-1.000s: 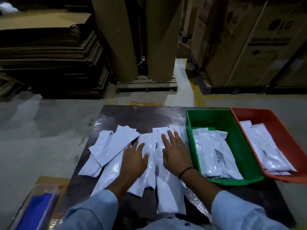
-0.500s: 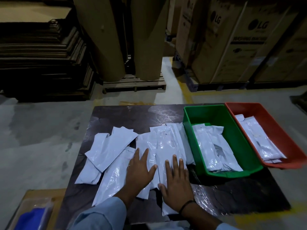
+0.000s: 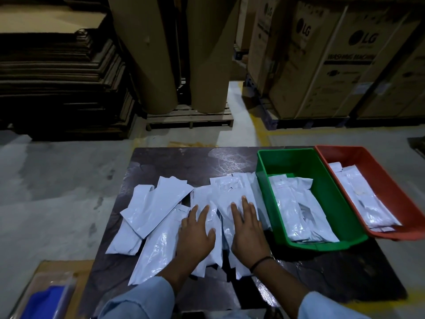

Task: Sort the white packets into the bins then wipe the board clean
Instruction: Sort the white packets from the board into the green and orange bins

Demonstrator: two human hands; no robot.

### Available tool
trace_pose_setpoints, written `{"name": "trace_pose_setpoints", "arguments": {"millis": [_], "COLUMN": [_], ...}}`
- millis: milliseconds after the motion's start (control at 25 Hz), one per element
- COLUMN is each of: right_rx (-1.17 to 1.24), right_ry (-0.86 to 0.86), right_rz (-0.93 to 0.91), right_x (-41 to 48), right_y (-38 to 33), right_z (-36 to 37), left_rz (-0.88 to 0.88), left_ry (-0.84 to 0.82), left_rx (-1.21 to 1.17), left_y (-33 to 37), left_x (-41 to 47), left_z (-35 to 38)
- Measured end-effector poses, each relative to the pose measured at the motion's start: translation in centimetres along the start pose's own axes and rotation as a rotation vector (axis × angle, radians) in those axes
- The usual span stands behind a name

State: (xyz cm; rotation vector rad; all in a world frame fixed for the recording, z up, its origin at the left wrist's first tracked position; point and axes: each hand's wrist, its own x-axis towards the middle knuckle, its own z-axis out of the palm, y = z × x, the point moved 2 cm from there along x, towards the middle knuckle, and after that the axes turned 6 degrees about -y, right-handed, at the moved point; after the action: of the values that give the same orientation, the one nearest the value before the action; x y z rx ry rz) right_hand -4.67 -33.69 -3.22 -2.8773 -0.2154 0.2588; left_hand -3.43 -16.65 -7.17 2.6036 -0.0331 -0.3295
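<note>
Since half second back, I see right hand (image 3: 247, 231) slid forward over pile; left hand (image 3: 195, 236) barely shifted. Both lie flat, fingers straight and spread, pressing on white packets (image 3: 156, 203), gripping nothing. Loose packets overlap mid-board (image 3: 184, 160), left of green bin (image 3: 285, 151). More packets inside green bin and red bin (image 3: 391, 180), bins side by side on board's right.

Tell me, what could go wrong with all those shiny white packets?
The white packets overlap and look slippery, so the flat left hand and right hand might drag several together and mix them up between the green bin and red bin. The leftmost packet lies near the board edge and could slide off.
</note>
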Motion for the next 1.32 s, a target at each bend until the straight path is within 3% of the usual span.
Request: {"name": "trace_pose_setpoints", "arguments": {"millis": [520,1040,1160,1320], "right_rx": [-0.190,-0.195,-0.195,-0.170], "right_ry": [-0.070,-0.112,-0.116,-0.160], "right_rz": [-0.021,-0.063,-0.070,-0.009], "right_x": [3.2,2.8,3.0,2.9], "right_y": [2.7,3.8,3.7,3.3], "right_z": [2.9,3.1,3.3,3.1], "left_rz": [-0.106,0.000,-0.004,-0.006], "left_ry": [-0.054,-0.074,-0.025,0.169], "left_rx": [0.014,-0.091,0.004,0.203], "left_y": [-0.1,0.9,1.0,1.1], "left_x": [-1.4,-1.4,-1.6,-1.7], "left_z": [2.1,1.8,2.0,1.0]}}
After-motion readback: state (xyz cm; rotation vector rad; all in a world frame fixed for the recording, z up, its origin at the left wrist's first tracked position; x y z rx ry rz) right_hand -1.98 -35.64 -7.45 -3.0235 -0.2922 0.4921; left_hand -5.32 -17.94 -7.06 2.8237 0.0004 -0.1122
